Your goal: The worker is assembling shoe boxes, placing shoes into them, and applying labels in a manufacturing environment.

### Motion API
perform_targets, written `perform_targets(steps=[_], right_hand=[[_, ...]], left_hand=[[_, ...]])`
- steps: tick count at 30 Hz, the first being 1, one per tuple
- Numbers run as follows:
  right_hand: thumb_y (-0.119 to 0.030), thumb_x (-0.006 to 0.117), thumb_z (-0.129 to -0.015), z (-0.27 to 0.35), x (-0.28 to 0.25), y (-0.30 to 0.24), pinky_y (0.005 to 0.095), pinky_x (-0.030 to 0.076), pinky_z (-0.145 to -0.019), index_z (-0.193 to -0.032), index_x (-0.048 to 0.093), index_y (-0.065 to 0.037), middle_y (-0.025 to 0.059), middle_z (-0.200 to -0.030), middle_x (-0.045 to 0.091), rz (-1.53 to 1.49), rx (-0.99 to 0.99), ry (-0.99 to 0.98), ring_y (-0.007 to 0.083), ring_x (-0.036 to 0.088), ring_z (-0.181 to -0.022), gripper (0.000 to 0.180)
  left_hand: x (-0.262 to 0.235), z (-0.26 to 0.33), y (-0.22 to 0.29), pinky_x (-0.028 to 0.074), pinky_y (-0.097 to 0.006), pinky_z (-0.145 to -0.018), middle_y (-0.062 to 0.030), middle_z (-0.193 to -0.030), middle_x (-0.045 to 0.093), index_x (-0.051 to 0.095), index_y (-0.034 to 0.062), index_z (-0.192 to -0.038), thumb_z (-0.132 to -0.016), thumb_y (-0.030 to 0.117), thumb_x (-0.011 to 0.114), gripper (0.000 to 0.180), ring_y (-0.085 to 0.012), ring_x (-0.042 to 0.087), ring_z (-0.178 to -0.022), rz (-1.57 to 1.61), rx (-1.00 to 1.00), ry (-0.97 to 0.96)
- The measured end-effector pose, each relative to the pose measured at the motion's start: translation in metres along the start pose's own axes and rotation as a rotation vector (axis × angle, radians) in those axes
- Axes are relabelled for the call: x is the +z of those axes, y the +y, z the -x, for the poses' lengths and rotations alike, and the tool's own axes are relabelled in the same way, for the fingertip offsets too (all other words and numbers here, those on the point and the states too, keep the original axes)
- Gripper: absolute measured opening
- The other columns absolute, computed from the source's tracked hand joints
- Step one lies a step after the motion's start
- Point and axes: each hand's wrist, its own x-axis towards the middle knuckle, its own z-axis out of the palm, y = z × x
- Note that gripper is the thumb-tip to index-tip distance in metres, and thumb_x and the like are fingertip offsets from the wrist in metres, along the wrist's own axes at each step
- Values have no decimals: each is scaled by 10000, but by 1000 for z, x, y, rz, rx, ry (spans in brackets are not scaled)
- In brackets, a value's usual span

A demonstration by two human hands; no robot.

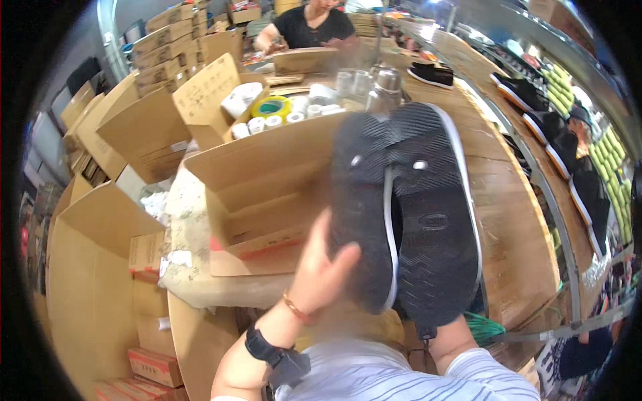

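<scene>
A pair of black shoes [435, 220] with white edges is held up before me, patterned soles facing me. My right forearm rises behind the heels; its hand is hidden by the shoes, which it appears to support. My left hand [326, 271], slightly blurred, is at the left shoe's outer edge, thumb and finger spread apart. The thumb overlaps the sole; whether it presses there is unclear. Just left of the shoes, an open cardboard box [267, 194] lies on the table with its inside showing.
Behind the box are white rolls [273, 121] and a yellow tape roll [272, 107]. Metal cups [386, 83] and another black shoe [431, 75] stand farther back. A co-worker [314, 27] sits across the table. Large cartons [100, 267] crowd the left; more shoes line a rack at right.
</scene>
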Motion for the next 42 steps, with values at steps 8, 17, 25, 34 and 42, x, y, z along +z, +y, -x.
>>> perform_targets(steps=[8,17,25,34,42], right_hand=[[-353,349,-970,-44,-2,31,375,489,-843,-1227,449,-4,150,-1082,560,-108,237,-160,251,570,-940,445],[-19,654,-722,-118,73,63,400,456,-858,-817,615,-52,128,-998,607,1303,-693,-565,330,569,-970,107],[-154,545,-876,-164,-13,79,411,435,-872,-1188,508,-27,196,-1109,544,1341,-358,-46,360,527,-1027,339],[-160,689,-743,-192,-71,90,416,408,-942,-1321,394,-17,206,-1203,497,1392,-368,-351,358,465,-1146,664],[-395,787,-554,-151,53,49,425,375,-1003,-1365,381,-143,255,-1350,396,2047,-391,-1130,368,393,-1260,941]], left_hand=[[-97,-35,7,496,-378,-738,-100,-949,631,647,151,-1079,-680,63,668,409,-283,600,-850,-1117,485,24],[-121,-15,3,533,-340,-703,-49,-891,659,692,137,-854,-749,157,662,111,-246,635,-825,-1075,431,-305],[-205,-54,-30,275,-448,-1059,-217,-1332,297,383,94,-1291,-606,157,800,804,-379,262,-1274,-1033,99,274],[-225,-22,-73,358,-460,-1009,-94,-1083,611,601,117,-1114,-830,11,550,307,-283,542,-1116,-839,201,301],[-180,-47,7,250,-589,-1028,-280,-1389,331,307,168,-1410,-665,374,722,878,-389,349,-1289,-1634,17,-489]])
